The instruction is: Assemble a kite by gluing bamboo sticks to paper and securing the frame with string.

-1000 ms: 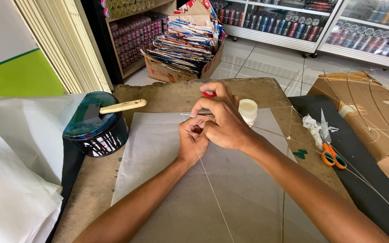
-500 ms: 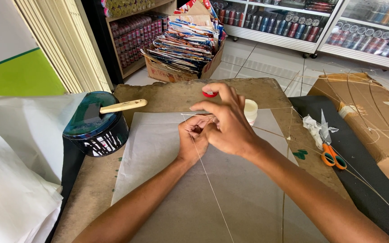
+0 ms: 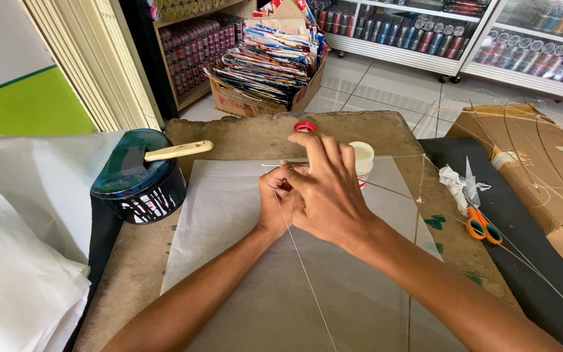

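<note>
**Two hands work a thin spar at the top edge of a pale paper sheet**

A thin spar [image 3: 298, 257] runs up the middle of a pale grey paper sheet [image 3: 229, 228] and disappears between the fingers of both hands near the sheet's far edge. The left hand [image 3: 278, 199] is curled closed around the spar's upper end, its fingertips tucked in under the other hand. The right hand [image 3: 327, 189] lies over and partly covers the left, thumb and forefinger pinched together at the same spot, the remaining fingers stretched forward and loosely spread. What exactly sits inside the pinch cannot be made out. A second fine stick [image 3: 386, 157] crosses the sheet's top edge just beyond the fingertips.

Compared with half a second earlier, the right hand's fingers have lifted and fanned out further, and the hands sit slightly nearer the sheet's top edge; the sheet itself has not shifted.

The sheet lies on a worn wooden board [image 3: 255, 133]. Just past the right hand stands a small white tub [image 3: 363, 156], partly hidden by the fingers, and beyond it a red roll of tape [image 3: 305, 126]. To the left a dark round pot [image 3: 137, 176] carries a brush with a pale wooden handle [image 3: 178, 150] across its top. Orange-handled scissors [image 3: 483, 225] rest on a black surface to the right, well apart from the hands.
</note>
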